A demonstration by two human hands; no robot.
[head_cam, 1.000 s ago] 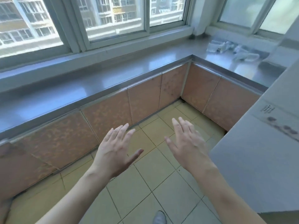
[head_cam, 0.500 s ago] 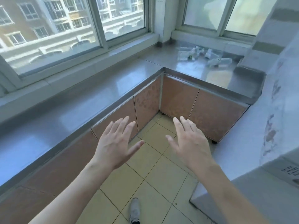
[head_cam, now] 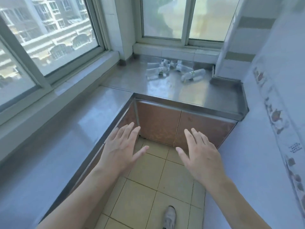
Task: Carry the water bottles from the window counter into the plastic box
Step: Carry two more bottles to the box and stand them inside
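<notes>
Lying scattered on their sides, the bottles [head_cam: 175, 70] cover the counter [head_cam: 189, 91] under the far window [head_cam: 183, 19]. Well short of them, left hand [head_cam: 121, 150] and right hand [head_cam: 200, 154] hover empty, fingers straight, above the floor [head_cam: 148, 182].

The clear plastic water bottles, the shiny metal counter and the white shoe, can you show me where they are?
Clear plastic water bottles [head_cam: 193, 75]: head view, on the label of the right-hand lying bottle.
Shiny metal counter [head_cam: 189, 91]: head view, on its bare top in front of the bottles.
White shoe [head_cam: 170, 217]: head view, on its upper.
</notes>
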